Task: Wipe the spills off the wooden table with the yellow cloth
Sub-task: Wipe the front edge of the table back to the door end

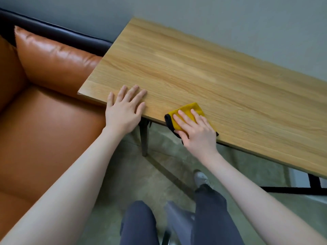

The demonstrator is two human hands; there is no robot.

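Your right hand (195,131) lies flat on the folded yellow cloth (190,116), fingers straight and slightly spread, pressing it against the wooden table (203,71) at the near edge. The cloth has a black trim that shows at its left side and beneath your palm, and one corner hangs just over the table's edge. Your left hand (123,110) rests open on the tabletop near the left corner, fingers straight and spread, thumb along the edge, holding nothing. The two hands are near each other but apart. You cannot tell any spill on the wood from this view. An orange leather sofa (44,106) stands just beside the table's left end. Below, your dark trousers (210,209) and a grey shoe (200,177) show over the concrete floor (134,175).
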